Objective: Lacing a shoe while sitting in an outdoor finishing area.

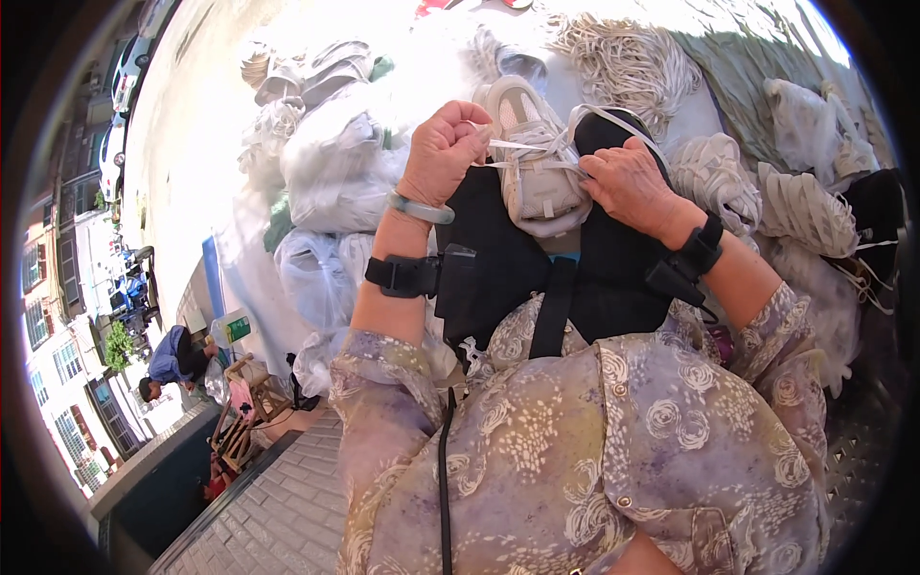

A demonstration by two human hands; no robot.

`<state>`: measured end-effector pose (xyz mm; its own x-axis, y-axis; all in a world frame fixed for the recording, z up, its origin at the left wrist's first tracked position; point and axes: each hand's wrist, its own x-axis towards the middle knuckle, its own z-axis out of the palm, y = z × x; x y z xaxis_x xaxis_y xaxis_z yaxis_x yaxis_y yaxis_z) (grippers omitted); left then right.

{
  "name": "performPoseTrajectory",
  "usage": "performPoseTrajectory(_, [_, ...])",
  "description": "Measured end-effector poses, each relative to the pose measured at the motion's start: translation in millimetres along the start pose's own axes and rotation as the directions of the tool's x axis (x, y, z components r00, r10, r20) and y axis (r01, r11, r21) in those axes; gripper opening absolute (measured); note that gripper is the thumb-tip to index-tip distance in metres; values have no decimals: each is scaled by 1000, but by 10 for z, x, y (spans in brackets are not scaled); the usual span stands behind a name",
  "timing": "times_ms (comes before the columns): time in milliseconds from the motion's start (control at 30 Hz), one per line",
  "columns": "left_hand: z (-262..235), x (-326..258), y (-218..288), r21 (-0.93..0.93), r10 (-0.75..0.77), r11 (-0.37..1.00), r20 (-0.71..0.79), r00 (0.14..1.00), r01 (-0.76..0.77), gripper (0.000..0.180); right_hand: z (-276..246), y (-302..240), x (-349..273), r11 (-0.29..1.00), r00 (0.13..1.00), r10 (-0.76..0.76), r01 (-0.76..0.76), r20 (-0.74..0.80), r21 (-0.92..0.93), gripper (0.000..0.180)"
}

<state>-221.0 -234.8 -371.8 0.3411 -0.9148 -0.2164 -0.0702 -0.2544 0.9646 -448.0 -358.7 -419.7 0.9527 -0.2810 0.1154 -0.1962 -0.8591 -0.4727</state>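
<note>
A beige and white sneaker (544, 199) rests between my black-clad thighs, its sole toward the upper left. White shoelace (517, 145) is threaded across its front. My left hand (446, 151), left of the shoe, is closed in a pinch on a stretched strand of this lace. On the other side my right hand (634, 185) is closed with thumb and forefinger on the lace close to the eyelets. A loop of lace arches above my right hand over the black cloth. Whether either pinch holds one strand or two, I cannot tell.
A heap of loose white laces (632, 67) lies beyond the shoe. Filled clear plastic bags (331, 187) stand at the left. Bundled laces (719, 177) and more pale bundles (810, 211) lie at the right. A person (174, 359) is bent over farther off, near a wooden chair (235, 431).
</note>
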Motion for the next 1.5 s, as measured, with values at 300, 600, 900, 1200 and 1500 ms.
performPoseTrajectory(300, [-562, -287, -115, -500, 5, 847, -331, 944, -180, 14, -257, 76, -114, 972, 998, -53, 62, 45, -229, 11])
performPoseTrajectory(600, [192, -121, -488, -366, -200, 924, -212, 957, 112, 20, -1092, 887, -1554, 822, 980, 97, -178, -176, -541, 12])
performPoseTrajectory(900, [434, -41, -853, 15, -14, 1000, -371, 928, 21, 19, -1091, 828, -2011, 775, 887, 461, -413, -20, -478, 15])
performPoseTrajectory(1200, [759, -201, -464, 780, 470, 607, -196, 861, -154, 14, -312, -61, -325, 1000, 989, -22, 21, -149, -10, 46])
performPoseTrajectory(1500, [596, -316, -573, 805, 546, 563, -193, 816, -186, 18, 65, -288, 162, 995, 995, 102, -102, 3, 21, 54])
